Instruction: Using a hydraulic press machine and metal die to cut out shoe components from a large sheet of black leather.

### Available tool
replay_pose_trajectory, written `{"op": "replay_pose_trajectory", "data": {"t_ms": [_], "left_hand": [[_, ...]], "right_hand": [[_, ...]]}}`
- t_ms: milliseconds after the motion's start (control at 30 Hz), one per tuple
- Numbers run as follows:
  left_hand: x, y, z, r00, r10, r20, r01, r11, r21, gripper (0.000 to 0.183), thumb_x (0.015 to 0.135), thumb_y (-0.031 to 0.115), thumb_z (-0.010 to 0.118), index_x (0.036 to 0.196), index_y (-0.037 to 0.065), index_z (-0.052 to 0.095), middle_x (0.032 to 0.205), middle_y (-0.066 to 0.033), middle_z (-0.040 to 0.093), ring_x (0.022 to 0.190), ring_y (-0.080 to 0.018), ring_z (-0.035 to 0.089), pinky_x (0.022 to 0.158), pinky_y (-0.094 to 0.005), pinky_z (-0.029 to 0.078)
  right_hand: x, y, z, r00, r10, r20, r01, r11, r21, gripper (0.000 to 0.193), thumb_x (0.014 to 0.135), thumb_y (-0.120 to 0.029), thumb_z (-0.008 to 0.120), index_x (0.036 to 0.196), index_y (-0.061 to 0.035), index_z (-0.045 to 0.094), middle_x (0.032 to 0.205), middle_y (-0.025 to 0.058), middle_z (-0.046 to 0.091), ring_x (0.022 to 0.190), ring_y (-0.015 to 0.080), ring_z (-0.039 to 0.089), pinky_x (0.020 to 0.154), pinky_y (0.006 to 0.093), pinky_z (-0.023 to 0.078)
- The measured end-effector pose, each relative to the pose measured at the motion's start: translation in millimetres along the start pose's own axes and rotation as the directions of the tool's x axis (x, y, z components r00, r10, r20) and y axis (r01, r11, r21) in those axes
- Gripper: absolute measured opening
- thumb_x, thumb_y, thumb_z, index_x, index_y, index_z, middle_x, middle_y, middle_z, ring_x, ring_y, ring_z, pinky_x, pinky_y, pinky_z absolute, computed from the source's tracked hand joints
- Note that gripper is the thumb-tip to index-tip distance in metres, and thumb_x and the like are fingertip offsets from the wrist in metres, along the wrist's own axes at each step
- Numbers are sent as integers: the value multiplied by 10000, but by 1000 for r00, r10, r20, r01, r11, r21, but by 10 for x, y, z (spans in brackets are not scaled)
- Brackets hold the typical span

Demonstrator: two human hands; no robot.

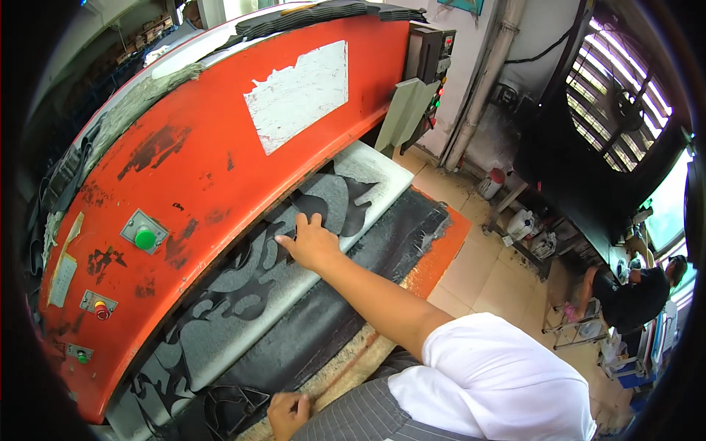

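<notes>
My right hand [312, 242] reaches over the white cutting board [379, 173] at the mouth of a large orange press [198, 147]. Its fingers are spread, with the tips down by a rounded dark cut-out piece [312, 208]. Around it lie grey sheet material [237, 277] and several curved dark shapes [250, 305], some partly hidden beneath the press. Near the lower edge, my left hand [288, 416] is curled closed by the front ledge; whatever may be inside it is hidden. Left of that hand sits a dark thin-walled frame [235, 404], like a cutting die.
On the press front are a green button [145, 238], a red knob [101, 312] and a smaller green button [82, 357]. A control box [430, 73] stands at its far end. At right, a person [636, 290] sits near a dark workbench [573, 220].
</notes>
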State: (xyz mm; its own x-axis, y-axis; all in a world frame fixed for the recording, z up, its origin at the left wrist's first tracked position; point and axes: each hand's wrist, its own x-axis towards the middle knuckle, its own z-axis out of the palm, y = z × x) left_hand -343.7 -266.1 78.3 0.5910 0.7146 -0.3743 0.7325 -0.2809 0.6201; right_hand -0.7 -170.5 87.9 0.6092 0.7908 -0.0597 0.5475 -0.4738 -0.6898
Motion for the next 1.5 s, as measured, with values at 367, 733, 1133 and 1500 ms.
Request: {"op": "replay_pose_trajectory", "data": {"t_ms": [367,733,1133,1500], "left_hand": [[1730,696,227,829,499,-253,-349,814,464,685,769,284,715,1344,-3,478,1420,-195,451,1353,-377,364,1104,-513,272],[1414,523,295,856,470,-217,-409,870,275,677,760,235,727,1352,11,485,1448,-184,432,1383,-370,337,1130,-530,214],[556,-938,-1198,561,-260,-786,-254,849,-463,538,924,141,583,1405,-28,414,1435,-194,442,1333,-282,426,1094,-371,340],[12,-2709,-3284,54,-262,-963,-284,921,-267,731,922,250,588,1486,-41,226,1550,-194,249,1404,-285,300,1131,-363,232]], "right_hand": [[279,670,-411,996,-76,-37,84,932,353,542,719,-211,681,1191,14,537,1124,251,627,1070,353,615,919,399,478],[677,884,-98,949,-274,-157,265,961,-78,461,764,-210,627,1219,-155,578,1156,106,633,1082,302,599,902,415,490],[247,549,-410,814,-271,-514,291,956,-43,628,794,-375,727,1286,-57,501,1157,183,543,1062,349,535,889,456,456],[-312,-2044,505,699,-654,-289,715,627,308,437,849,-384,687,1037,-56,468,825,134,623,722,344,629,665,435,496]]}}
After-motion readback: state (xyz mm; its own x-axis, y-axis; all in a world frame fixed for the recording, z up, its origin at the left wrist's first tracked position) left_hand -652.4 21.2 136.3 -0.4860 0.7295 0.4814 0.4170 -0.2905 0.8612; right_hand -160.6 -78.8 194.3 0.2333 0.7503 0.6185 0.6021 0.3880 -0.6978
